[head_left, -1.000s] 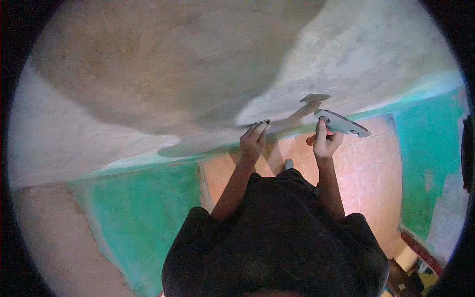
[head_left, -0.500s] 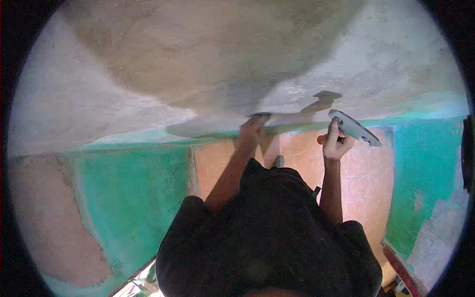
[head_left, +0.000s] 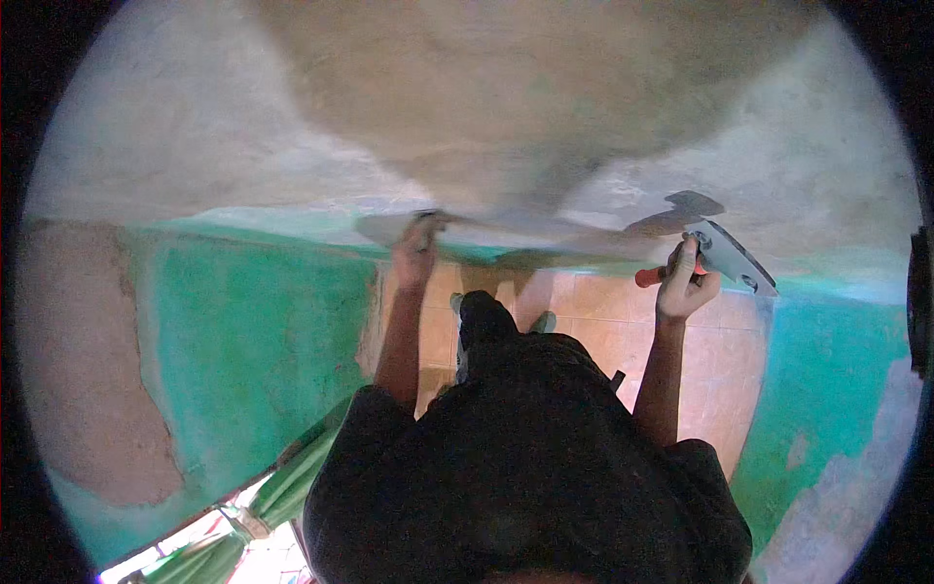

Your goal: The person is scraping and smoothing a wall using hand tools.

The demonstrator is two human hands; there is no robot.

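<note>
The mottled grey wall (head_left: 438,88) fills the upper view. My left hand (head_left: 417,248), blurred, is closed on a small dark, flat object (head_left: 426,216) at the wall's lower band, left of centre. My right hand (head_left: 686,292) grips a flat grey tool (head_left: 739,265) with holes, at right; an orange-red handle (head_left: 650,277) sticks out leftward from that hand. Whether handle and plate are one tool I cannot tell. The tool casts a dark shadow on the wall.
Green walls with bare grey patches (head_left: 243,341) stand left and right. Orange floor tiles (head_left: 593,321) show beyond my dark-clothed body, with my feet on them. A bright window with a green curtain (head_left: 292,487) is at lower left.
My left hand has moved left along the wall with the small object. My right hand and tool have shifted rightward and slightly down in the view. The window and curtain have come into view.
</note>
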